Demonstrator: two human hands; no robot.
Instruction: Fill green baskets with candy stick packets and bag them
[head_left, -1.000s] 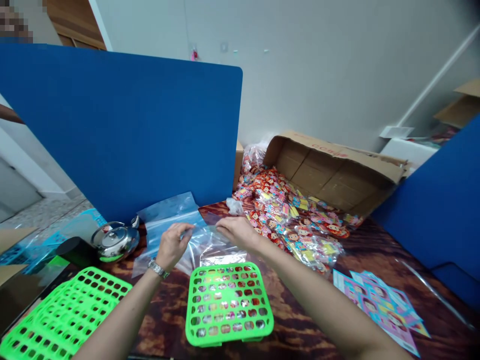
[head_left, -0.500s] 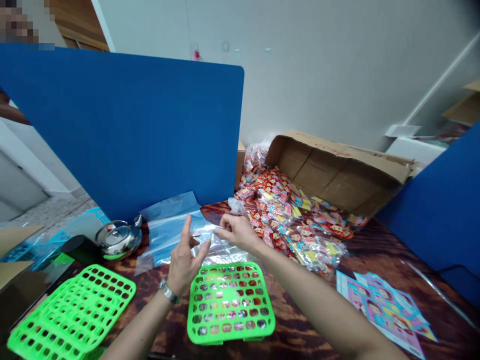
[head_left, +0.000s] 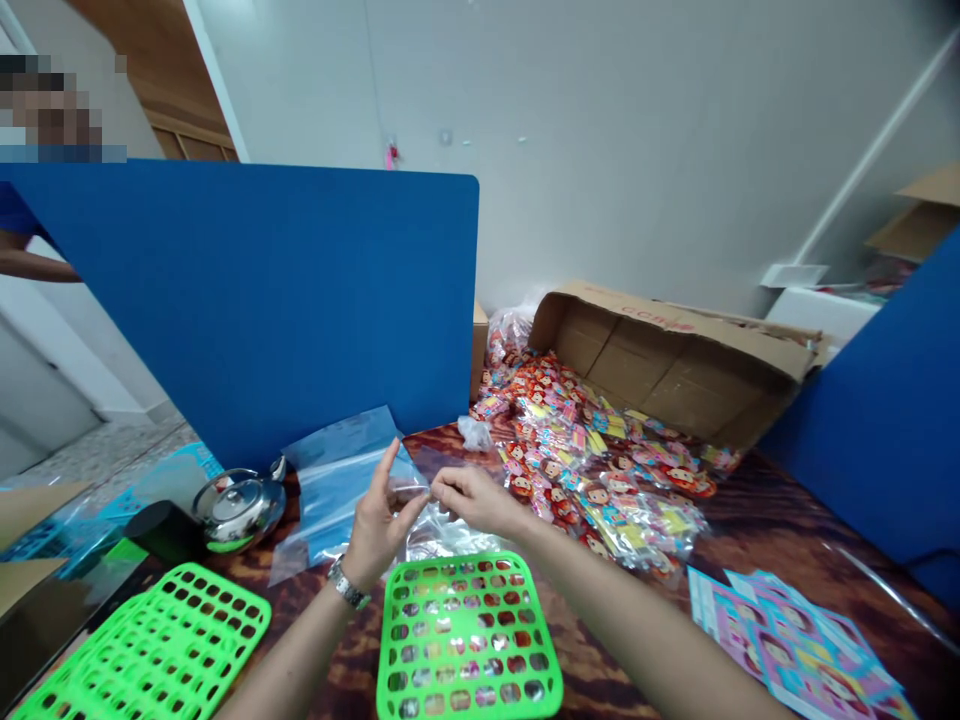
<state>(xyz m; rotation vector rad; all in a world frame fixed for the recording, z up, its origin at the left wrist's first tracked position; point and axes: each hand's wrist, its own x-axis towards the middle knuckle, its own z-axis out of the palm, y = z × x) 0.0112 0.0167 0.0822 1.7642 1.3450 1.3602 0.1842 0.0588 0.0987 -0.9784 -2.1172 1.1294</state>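
Observation:
My left hand (head_left: 377, 522), with a metal watch on the wrist, is held over the clear plastic bags (head_left: 446, 535), index finger raised and thumb spread out to the right. My right hand (head_left: 480, 500) has its fingertips pinched together close to the left thumb tip. A thin clear edge shows near the fingertips, but I cannot make out what the pinch holds. Just below both hands stands a closed bright green basket (head_left: 469, 635) with a holed lid; colourful packets show through the holes.
Small packets (head_left: 577, 460) spill from a tipped cardboard box (head_left: 667, 365). Printed cards (head_left: 795, 640) lie at right, green lids (head_left: 172, 640) at left. A metal kettle (head_left: 240, 510) stands by a blue divider (head_left: 315, 320). Behind it is another person's arm (head_left: 37, 262).
My hands have come closer together, the left thumb now near the right fingertips. The view has tilted up slightly, so everything sits lower.

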